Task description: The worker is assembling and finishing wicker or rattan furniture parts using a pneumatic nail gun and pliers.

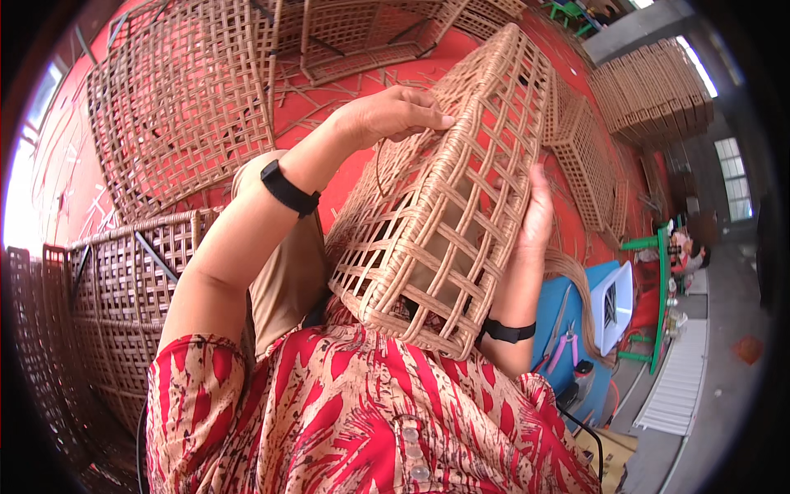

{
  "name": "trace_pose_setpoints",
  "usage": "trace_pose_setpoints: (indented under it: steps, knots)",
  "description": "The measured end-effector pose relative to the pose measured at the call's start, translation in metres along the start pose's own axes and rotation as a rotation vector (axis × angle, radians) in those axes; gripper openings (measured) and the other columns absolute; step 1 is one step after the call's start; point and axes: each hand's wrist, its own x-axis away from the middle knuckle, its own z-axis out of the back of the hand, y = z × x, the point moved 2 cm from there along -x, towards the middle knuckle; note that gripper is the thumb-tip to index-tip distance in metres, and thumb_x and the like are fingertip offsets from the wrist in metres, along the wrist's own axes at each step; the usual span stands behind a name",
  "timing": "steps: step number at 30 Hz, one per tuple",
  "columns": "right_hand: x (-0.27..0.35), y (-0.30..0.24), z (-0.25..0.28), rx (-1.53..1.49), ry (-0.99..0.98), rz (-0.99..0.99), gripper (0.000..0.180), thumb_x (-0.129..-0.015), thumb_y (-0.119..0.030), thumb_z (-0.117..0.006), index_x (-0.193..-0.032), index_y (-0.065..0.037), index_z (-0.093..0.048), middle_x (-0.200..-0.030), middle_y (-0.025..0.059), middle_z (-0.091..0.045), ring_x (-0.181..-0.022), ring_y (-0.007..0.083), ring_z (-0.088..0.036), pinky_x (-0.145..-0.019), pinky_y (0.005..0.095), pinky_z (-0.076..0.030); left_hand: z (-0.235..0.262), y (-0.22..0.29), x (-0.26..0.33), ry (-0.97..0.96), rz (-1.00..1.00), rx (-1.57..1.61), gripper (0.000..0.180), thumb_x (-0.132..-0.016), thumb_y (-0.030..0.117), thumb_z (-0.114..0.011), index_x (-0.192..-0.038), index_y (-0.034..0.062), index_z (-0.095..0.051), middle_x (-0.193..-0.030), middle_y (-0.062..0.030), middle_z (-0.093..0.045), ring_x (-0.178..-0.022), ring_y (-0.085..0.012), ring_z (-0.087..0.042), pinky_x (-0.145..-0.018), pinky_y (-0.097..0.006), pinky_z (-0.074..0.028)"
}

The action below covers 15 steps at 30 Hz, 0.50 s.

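Observation:
A brown woven wicker piece (457,230), with an open lattice and a thick wrapped corner ridge, leans tilted against my lap and stretches away from me. My left hand (399,115) is at the ridge's upper part, fingers closed and thumb touching the wrapped edge; whatever they pinch is hidden. Under that hand a thin brown strand (379,171) hangs in a curve. Along the right side of the wicker piece, my right hand (535,216) grips its edge, thumb up, with the other fingers hidden behind the weave.
Woven panels (181,107) stand at the far left, with another dark wicker frame (123,305) beside my left arm. Loose strips (304,107) litter the red floor. On my right lie pink-handled pliers (564,347) and a white bin (613,309), near a green stool (661,296).

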Motion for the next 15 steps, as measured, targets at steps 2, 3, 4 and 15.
trace_pose_setpoints:
  steps: [2,3,4,15]
  knots:
    - [0.009,-0.01,-0.003,0.084,0.062,-0.019,0.032,-0.092,-0.033,-0.057,-0.103,-0.004,-0.063,-0.07,0.0039,-0.064,-0.048,0.0125,-0.058,-0.042,0.0243,-0.053,-0.009,-0.008,-0.005,-0.017,0.039,0.271,0.02,-0.087,0.027,-0.069,-0.078,0.0116,-0.062,-0.055,0.0111,-0.036,-0.048,-0.002,-0.028,-0.046,-0.021,-0.023]
    - [-0.003,-0.01,0.011,0.05,0.007,-0.049,0.025,-0.091,-0.028,-0.058,-0.1,-0.005,-0.062,-0.068,0.0016,-0.061,-0.047,0.0098,-0.055,-0.041,0.0232,-0.051,-0.015,-0.013,-0.009,-0.018,0.029,0.324,0.019,-0.086,0.026,-0.07,-0.078,0.0115,-0.061,-0.056,0.0116,-0.037,-0.047,-0.001,-0.027,-0.044,-0.02,-0.021]
    - [-0.009,-0.012,0.017,0.013,-0.045,-0.076,0.018,-0.091,-0.024,-0.059,-0.097,-0.007,-0.062,-0.066,-0.0007,-0.058,-0.045,0.0071,-0.052,-0.04,0.022,-0.049,-0.022,-0.013,-0.012,-0.043,0.033,0.321,0.019,-0.086,0.026,-0.07,-0.078,0.0115,-0.061,-0.056,0.0116,-0.037,-0.047,-0.001,-0.027,-0.044,-0.02,-0.021]
    - [0.019,0.026,0.098,-0.107,0.169,0.011,0.034,-0.09,-0.041,-0.064,-0.073,-0.016,-0.048,-0.055,-0.0053,-0.044,-0.045,0.0039,-0.041,-0.042,0.0188,-0.041,-0.1,-0.017,-0.044,-0.137,-0.011,0.26,0.023,-0.085,0.025,-0.071,-0.07,0.0094,-0.062,-0.054,0.0081,-0.045,-0.047,-0.0044,-0.033,-0.045,-0.023,-0.026]
